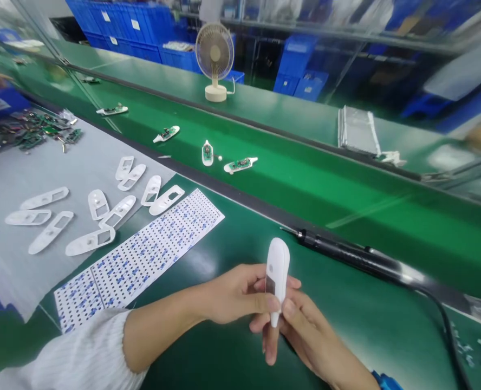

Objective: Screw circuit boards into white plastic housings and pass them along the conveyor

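Note:
A white digital thermometer (280, 265) with a small dark window stands nearly upright in front of me, its narrow tip pointing down. My left hand (240, 295) grips its lower part, thumb across the front. The fingers of my right hand (307, 327) close on the same thermometer from the right, near the tip; some of them are hidden behind it. To the left lies a sheet of blue-and-white stickers (143, 260). Beyond the sheet, several white plastic shells (90, 241) with window cut-outs are spread on a grey mat (5, 179).
A black electric screwdriver (346, 252) with a cable lies at right, near small scattered bits (466, 349). Several half-shells with circuit boards (240, 164) sit on the green conveyor belt (289, 168). Loose circuit boards (33, 130) are piled far left. A fan (215, 54) stands behind.

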Available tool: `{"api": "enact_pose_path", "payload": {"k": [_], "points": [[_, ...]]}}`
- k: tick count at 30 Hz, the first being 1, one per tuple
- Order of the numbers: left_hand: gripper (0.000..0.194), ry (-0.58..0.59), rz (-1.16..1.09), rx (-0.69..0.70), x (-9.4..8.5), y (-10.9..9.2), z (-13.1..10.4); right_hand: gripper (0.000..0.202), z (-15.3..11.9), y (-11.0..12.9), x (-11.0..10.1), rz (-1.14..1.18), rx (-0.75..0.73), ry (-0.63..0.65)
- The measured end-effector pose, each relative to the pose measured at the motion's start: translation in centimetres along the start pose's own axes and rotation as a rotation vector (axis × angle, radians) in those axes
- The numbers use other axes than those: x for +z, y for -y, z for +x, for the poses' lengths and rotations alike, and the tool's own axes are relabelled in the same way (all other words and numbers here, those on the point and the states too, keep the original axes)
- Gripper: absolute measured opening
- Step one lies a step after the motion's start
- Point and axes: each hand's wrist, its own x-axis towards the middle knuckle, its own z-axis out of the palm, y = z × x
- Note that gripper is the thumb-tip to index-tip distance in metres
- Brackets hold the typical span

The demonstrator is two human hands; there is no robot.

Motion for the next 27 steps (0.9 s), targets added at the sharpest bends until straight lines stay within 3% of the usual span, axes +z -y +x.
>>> {"api": "enact_pose_path", "payload": {"k": [4, 7, 11, 14, 18, 21, 24, 27], "points": [[0.066, -0.170, 0.115, 0.065, 0.7, 0.6, 0.3, 0.046, 0.6, -0.2, 0.3, 0.017, -0.074, -0.203], [0.052, -0.335, 0.472, 0.239, 0.4, 0.5, -0.1, 0.045, 0.6, -0.4, 0.3, -0.043, -0.089, -0.342], [0.045, -0.314, 0.913, 0.357, -0.1, -0.3, -0.9, 0.044, 0.5, -0.2, -0.1, -0.213, -0.076, -0.380], [0.041, -0.283, 1.034, 0.395, -0.2, -1.1, -1.2, 0.045, 0.5, 0.4, -0.6, -0.268, -0.061, -0.274], [0.034, -0.196, 0.960, 0.330, -0.4, -2.7, -1.7, 0.057, 0.0, 0.9, -1.7, -0.052, 0.023, -0.031], [0.037, -0.063, 0.910, 0.259, -0.5, -4.2, -2.3, 0.062, -0.6, 0.6, -2.3, 0.088, 0.140, 0.020], [0.036, 0.039, 0.864, 0.233, -0.5, -4.7, -2.8, 0.059, -1.0, 0.0, -1.9, 0.081, 0.246, 0.023], [0.038, 0.003, 0.688, 0.190, -0.4, -3.7, -2.5, 0.049, -1.0, -0.2, -0.9, 0.055, 0.251, 0.065]]}}
